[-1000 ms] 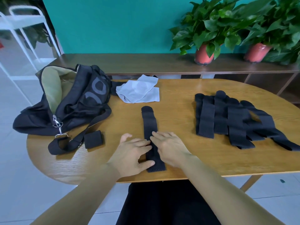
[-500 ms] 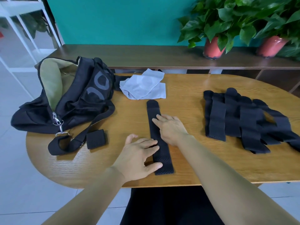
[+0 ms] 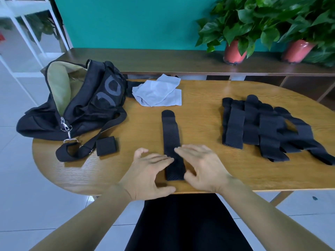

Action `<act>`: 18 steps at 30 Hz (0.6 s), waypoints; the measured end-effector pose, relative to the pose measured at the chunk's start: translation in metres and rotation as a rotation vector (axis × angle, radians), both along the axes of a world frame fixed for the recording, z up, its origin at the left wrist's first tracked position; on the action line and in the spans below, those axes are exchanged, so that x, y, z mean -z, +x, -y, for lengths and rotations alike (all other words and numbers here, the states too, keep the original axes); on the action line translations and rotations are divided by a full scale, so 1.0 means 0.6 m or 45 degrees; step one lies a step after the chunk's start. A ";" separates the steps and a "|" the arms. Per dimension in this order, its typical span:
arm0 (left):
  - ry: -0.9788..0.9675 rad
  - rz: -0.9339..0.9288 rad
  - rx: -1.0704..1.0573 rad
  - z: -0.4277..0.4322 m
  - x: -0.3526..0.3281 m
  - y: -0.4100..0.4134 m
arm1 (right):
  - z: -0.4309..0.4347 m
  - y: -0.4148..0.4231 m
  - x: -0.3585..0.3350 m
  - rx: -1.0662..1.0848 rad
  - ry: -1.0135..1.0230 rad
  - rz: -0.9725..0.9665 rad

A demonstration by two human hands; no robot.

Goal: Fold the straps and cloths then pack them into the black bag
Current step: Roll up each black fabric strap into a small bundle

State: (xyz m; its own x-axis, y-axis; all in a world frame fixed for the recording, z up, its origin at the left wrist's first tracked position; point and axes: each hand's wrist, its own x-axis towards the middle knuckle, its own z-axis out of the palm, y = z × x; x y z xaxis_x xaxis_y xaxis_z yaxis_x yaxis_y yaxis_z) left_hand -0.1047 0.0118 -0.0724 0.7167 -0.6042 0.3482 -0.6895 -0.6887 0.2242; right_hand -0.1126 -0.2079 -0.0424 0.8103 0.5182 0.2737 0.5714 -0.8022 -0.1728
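The table [image 3: 199,109] is smooth wood with lines in it and a soft shine. The strap [image 3: 171,134] in the middle is dull black cloth full of tiny holes. At ten o'clock the bag [image 3: 87,109] is dull black cloth with a shiny metal clip [image 3: 67,129]. The cloths [image 3: 157,93] at twelve look thin and smooth. The pots [image 3: 233,53] at one may be shiny clay.

I see an oval wooden table [image 3: 208,98]. On it, left to right: an open black bag [image 3: 81,109], a small folded strap [image 3: 106,146], pale grey cloths [image 3: 157,95] farther back, one flat strap [image 3: 171,134], and a row of overlapping straps [image 3: 262,127].
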 end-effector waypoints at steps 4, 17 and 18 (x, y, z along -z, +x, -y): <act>0.026 -0.029 -0.068 0.006 -0.003 0.001 | -0.002 -0.024 0.024 -0.022 -0.050 -0.107; -0.230 -0.274 -0.385 0.034 -0.026 0.046 | -0.038 0.028 0.031 0.385 0.367 -0.114; -0.210 -0.280 -0.414 0.036 -0.026 0.050 | -0.040 0.033 0.033 0.408 0.380 -0.122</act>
